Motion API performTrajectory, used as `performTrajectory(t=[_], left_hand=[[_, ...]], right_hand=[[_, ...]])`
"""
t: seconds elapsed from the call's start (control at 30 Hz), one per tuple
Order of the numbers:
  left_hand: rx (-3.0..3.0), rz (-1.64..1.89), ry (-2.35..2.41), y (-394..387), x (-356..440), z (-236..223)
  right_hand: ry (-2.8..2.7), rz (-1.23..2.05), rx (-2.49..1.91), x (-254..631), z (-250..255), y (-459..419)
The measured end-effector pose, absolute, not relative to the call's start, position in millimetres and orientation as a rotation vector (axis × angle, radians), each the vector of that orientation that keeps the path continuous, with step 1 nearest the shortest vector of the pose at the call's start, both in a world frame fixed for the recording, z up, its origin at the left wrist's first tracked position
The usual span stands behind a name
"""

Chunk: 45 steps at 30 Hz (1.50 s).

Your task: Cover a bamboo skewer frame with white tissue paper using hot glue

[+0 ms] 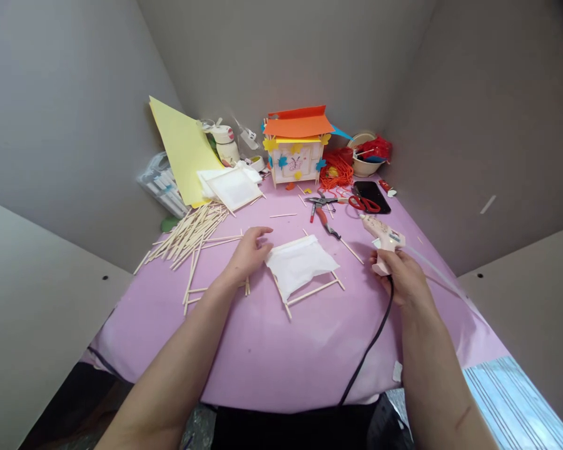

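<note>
My right hand [398,269] is closed around the handle of a pale pink glue gun [385,236], its nozzle pointing up and left; a black cord [373,344] runs down from it. My left hand [253,250] is open, thumb and fingers apart, at the left edge of a white sheet [300,262]. That sheet lies over a frame of thin wooden sticks [312,292], whose lower and right sticks show bare. Whether my left fingers touch the sheet I cannot tell. Another stick frame [197,291] lies partly hidden behind my left forearm.
Loose wooden sticks [192,231] are heaped at left, near a white-covered frame [234,187] and yellow paper [181,150]. A small orange-roofed house [295,156] stands at the back. Pliers [321,201], cutters [327,222], red scissors [363,204] and a phone [380,199] lie right of centre.
</note>
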<state>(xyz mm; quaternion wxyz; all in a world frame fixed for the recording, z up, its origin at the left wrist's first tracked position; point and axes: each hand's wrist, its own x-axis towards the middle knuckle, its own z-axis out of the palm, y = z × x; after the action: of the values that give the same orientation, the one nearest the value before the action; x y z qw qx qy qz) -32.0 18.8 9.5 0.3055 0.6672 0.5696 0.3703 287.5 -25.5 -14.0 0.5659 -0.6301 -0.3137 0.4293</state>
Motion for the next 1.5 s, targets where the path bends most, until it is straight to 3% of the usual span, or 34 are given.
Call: performTrajectory(t=[0.1, 0.33, 0.5, 0.6, 0.7, 0.8, 0.93, 1.5], left_hand=[[2.114, 0.999, 1.522, 1, -24, 17], [2.438, 0.557, 1.520, -67, 4, 17], [2.489, 0.847, 1.502, -77, 12, 12], [2.531, 0.913, 1.375, -75, 14, 10], [2.537, 0.735, 1.360, -75, 15, 5], [2.523, 0.605, 1.376, -75, 12, 0], [2.477, 0.704, 1.349, -76, 1, -1], [2.567, 0.506, 1.340, -79, 8, 5]], right_hand=[[-0.769, 0.832, -1.699, 286, -14, -23], [-1.202, 0.364, -2.200, 297, -18, -23], [-1.590, -0.022, -1.845, 279, 5, -41], [-2.208, 0.108, -1.291, 251, 23, -52], [-2.451, 0.101, -1.071, 225, 27, -52], [-2.528, 0.059, -1.030, 211, 16, -42], [-2.492, 0.159, -1.024, 212, 5, -34], [-2.701, 0.433, -0.935, 240, 13, -44]])
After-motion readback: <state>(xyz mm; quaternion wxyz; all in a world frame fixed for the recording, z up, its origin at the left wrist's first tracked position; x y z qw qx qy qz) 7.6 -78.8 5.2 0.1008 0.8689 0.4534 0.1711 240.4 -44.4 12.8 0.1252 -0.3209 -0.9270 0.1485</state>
